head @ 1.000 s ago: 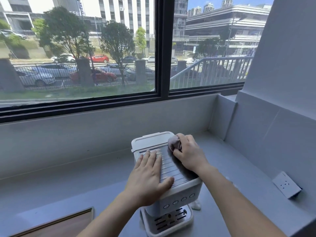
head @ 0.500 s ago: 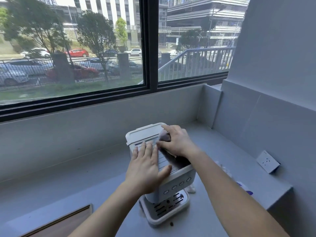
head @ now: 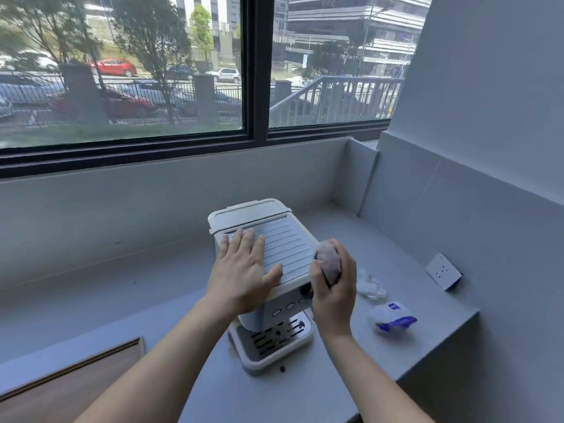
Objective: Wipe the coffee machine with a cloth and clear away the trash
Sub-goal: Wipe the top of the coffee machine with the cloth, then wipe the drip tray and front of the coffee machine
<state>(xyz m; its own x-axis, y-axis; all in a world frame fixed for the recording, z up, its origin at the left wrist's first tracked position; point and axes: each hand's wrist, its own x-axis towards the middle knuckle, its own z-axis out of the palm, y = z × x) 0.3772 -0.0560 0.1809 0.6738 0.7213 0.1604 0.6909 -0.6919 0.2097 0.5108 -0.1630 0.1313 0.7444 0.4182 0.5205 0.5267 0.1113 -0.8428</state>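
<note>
tissue (head: 370,285) and wrapper (head: 392,319) beside coffee machine (head: 274,270)

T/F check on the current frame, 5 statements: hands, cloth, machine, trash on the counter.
1. The left hand lies flat on the ridged top of the coffee machine. True.
2. The right hand is empty. False: it grips a balled-up cloth.
3. The cloth is at the right front corner of the machine. True.
4. The trash is already cleared. False: a crumpled white tissue and a white and blue wrapper lie on the counter, right of the machine.
5. A cup stands on the drip tray. False: the tray holds no cup.
</note>
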